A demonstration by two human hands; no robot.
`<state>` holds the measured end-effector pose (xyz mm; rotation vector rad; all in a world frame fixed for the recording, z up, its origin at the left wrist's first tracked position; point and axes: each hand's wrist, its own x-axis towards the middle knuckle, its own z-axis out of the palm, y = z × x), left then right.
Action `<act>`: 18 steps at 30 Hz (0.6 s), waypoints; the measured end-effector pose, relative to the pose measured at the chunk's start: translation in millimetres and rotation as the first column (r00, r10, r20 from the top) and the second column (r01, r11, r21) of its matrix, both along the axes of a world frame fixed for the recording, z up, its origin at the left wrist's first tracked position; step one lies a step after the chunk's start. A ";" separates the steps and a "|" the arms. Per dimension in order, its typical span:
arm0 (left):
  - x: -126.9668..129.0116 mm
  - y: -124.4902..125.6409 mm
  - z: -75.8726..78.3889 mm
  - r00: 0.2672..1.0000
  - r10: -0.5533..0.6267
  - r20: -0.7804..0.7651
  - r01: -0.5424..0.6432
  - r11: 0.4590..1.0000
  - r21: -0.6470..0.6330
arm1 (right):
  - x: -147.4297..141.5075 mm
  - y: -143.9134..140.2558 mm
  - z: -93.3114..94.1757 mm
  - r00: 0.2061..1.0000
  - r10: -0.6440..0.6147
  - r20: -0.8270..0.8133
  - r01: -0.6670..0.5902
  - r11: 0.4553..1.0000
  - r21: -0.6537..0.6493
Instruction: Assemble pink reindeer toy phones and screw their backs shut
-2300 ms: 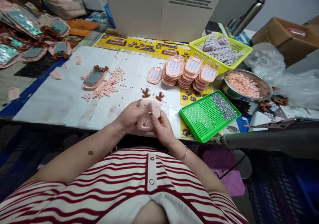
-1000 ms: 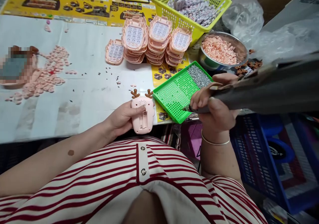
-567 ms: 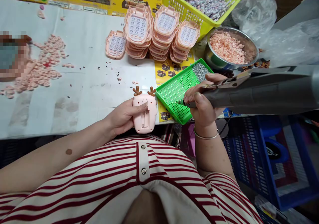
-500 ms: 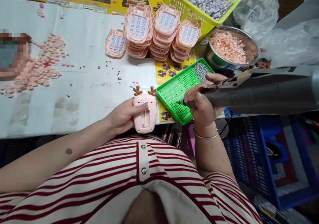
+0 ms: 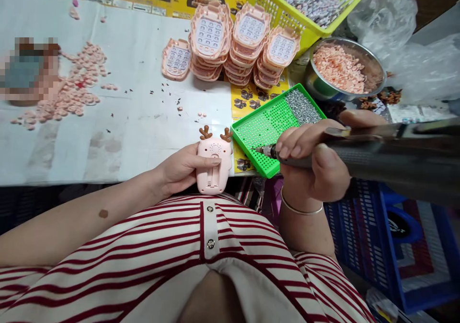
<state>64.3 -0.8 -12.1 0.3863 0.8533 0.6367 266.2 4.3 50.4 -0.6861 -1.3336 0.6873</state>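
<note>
My left hand [image 5: 183, 168] grips a pink toy phone [image 5: 213, 165] with brown antlers, back side up, at the table's near edge. The thumb lies across its back above an open slot. My right hand [image 5: 316, 162] is wrapped around a grey electric screwdriver [image 5: 388, 153]. Its bit points left and hovers over the near corner of a green screw tray [image 5: 268, 124], which holds small silver screws piled at its far end. The bit is a short way right of the toy.
Stacks of pink keypad fronts [image 5: 237, 42] stand behind the tray. A yellow basket [image 5: 305, 14], a metal bowl of pink bits [image 5: 343, 69] and clear plastic bags [image 5: 406, 45] sit to the right. Loose pink buttons [image 5: 72, 90] lie at left. A blue crate [image 5: 402, 246] is below right.
My right hand left the toy, picked up the screwdriver and brought its bit to the green tray. Since half a second ago the bit has lifted slightly; my left hand keeps the toy still.
</note>
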 end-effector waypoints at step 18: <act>5.8 7.2 -3.1 0.999 -0.031 0.030 0.030 0.999 0.043 | -29.8 5.2 -23.8 0.988 0.149 0.040 -0.140 0.975 -0.175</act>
